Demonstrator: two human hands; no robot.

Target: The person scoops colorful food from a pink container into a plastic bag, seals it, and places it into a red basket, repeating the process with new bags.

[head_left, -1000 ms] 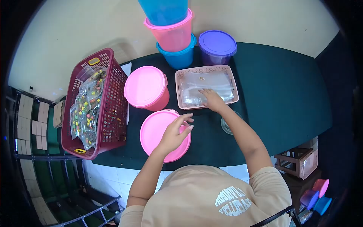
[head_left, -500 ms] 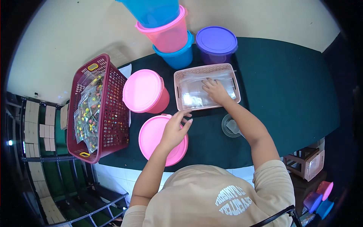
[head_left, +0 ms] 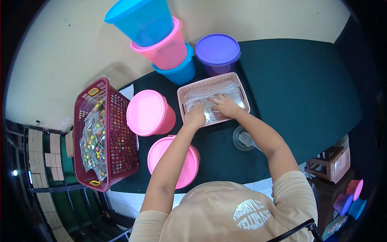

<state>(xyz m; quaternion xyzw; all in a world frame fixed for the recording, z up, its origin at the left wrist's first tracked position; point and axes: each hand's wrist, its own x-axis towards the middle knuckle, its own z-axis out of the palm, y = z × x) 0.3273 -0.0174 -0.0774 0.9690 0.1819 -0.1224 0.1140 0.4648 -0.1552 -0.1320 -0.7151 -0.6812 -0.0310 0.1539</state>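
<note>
Maroon basket (head_left: 121,133) of candy packets (head_left: 93,139) beside pink tubs (head_left: 147,112).

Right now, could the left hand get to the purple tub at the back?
Probably yes. The left hand rests on the clear bags in the pink tray, and the purple-lidded tub stands just beyond the tray's far rim. Nothing stands between them, though the hand must pass over the rim.

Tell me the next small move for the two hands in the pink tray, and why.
Probably pinch the top clear bag and peel it off the pile. Both the left hand and right hand lie flat on the clear bags inside the pink tray, fingers spread, with nothing gripped yet as far as can be seen.
</note>
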